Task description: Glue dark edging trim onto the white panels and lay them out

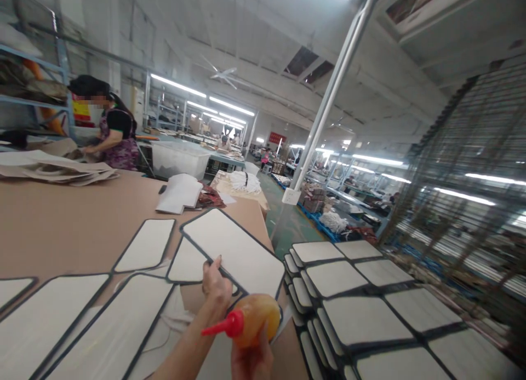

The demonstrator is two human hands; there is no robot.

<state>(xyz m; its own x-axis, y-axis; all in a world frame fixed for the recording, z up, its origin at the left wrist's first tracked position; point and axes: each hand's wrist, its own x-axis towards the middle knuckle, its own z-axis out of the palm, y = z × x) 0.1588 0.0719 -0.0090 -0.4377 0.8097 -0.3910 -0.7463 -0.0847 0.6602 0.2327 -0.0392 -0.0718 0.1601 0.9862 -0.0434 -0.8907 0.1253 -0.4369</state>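
Observation:
My left hand (216, 284) grips the near edge of a white panel with a dark border (234, 246), thumb on top. The panel is tilted, raised above another bordered panel (189, 262). In my right hand (252, 358) is a squeeze bottle (258, 320) of amber liquid, with a red cap and a pointed red nozzle aimed left. The bottle is in front of the panel's near corner and hides part of it. More bordered white panels (78, 303) lie on the brown table to the left.
Stacks of dark-bordered white panels (357, 292) stand at the right. White sheets (179, 193) and cut brown pieces (53, 169) lie on the brown table (82, 221). A person (115, 128) works at the far left. A metal pole (329, 101) rises beyond the table.

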